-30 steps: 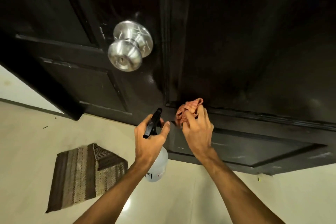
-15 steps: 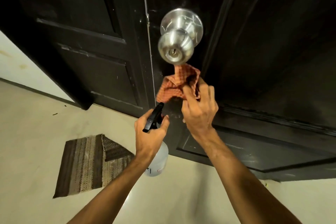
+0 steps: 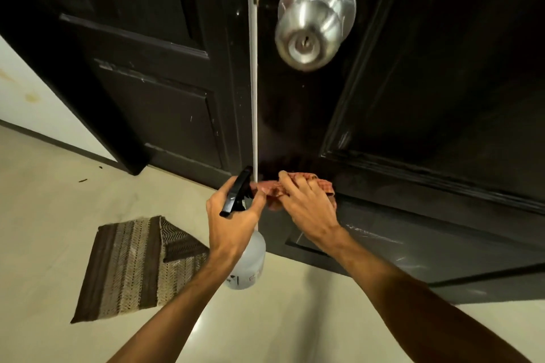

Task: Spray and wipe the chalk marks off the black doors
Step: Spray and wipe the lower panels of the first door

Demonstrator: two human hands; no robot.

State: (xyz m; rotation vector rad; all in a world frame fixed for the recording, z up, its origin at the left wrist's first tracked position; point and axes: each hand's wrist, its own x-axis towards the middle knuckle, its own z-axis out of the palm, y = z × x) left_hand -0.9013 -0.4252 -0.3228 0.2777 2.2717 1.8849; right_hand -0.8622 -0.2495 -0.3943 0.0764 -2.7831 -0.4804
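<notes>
Doors (image 3: 442, 68) black; knob (image 3: 314, 18) silver; cloth (image 3: 320, 183) orange-red, seemingly checked; mat (image 3: 132, 268) brown-beige chevron stripes; bottle (image 3: 250, 259) whitish, black trigger (image 3: 236, 191).

Pale glossy floor (image 3: 44, 215), striped brown mat (image 3: 132, 268), white wall (image 3: 26, 97)
</notes>
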